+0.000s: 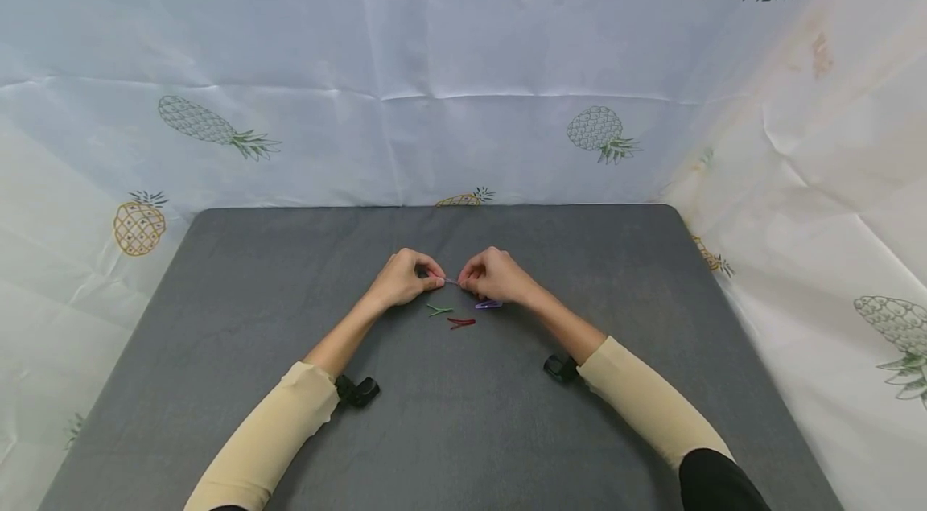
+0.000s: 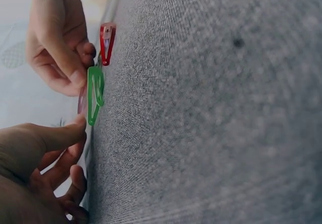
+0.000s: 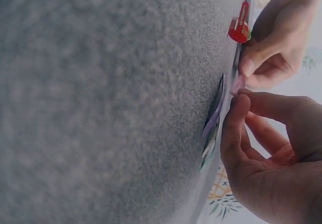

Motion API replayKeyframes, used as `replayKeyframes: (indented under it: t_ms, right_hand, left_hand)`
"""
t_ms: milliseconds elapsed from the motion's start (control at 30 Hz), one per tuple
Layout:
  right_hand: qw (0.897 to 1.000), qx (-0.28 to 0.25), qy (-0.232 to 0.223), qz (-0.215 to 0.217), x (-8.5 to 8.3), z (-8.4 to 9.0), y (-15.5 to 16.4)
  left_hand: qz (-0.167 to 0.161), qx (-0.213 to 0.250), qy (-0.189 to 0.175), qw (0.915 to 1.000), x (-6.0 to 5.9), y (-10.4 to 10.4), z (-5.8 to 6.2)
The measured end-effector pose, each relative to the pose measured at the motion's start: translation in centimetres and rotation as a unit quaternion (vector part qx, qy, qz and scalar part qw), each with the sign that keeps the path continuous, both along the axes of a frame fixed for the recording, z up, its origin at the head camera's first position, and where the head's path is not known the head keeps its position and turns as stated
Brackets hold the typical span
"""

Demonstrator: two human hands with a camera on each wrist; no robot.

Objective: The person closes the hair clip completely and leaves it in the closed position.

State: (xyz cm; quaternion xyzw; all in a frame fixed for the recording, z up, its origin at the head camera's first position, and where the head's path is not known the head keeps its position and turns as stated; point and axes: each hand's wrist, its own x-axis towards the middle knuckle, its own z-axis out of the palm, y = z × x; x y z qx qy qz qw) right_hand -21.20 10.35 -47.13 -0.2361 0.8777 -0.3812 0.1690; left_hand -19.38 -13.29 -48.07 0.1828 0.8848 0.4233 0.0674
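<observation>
A small pinkish snap hair clip (image 3: 238,85) spans the gap between both hands, just above the table. My left hand (image 1: 407,278) pinches one end of it between thumb and fingertips. The other end is pinched by my right hand (image 1: 498,276); the fingertips hide much of the clip. Nearer to me, a green hair clip (image 1: 438,310) lies with its two arms apart, and so does a red hair clip (image 1: 461,323). Below the right hand rests a purple hair clip (image 1: 488,304). Beside it in the right wrist view is a blurred greenish clip (image 3: 209,151).
A grey cloth-covered table (image 1: 449,430) lies under the hands. A white pineapple-print curtain (image 1: 492,28) hangs along its far edge and both sides. Dark wrist cameras, a left one (image 1: 358,392) and a right one (image 1: 561,368), sit by the sleeve cuffs.
</observation>
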Motion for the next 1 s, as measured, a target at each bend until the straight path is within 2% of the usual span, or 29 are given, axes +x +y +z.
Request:
replayKeyframes:
  t_ms: [167, 433, 833, 1000]
  right_hand:
    - [1.0, -0.008, 0.026, 0.01, 0.0, 0.2, 0.3]
    - [0.998, -0.028, 0.061, 0.012, -0.1, 0.3, 0.5]
    - [0.997, -0.076, 0.031, 0.016, -0.2, 0.6, 0.9]
    - [0.996, -0.079, 0.026, 0.01, -0.3, 0.6, 1.1]
  left_hand:
    - [0.0, 0.009, 0.008, 0.9999, 0.1, 0.0, -0.1]
    - [-0.004, 0.036, 0.007, 0.9993, 0.2, 0.1, 0.8]
    - [-0.006, 0.049, -0.021, 0.9985, 0.2, 0.3, 1.4]
    - [0.009, 0.059, -0.026, 0.9979, 0.2, 0.3, 1.3]
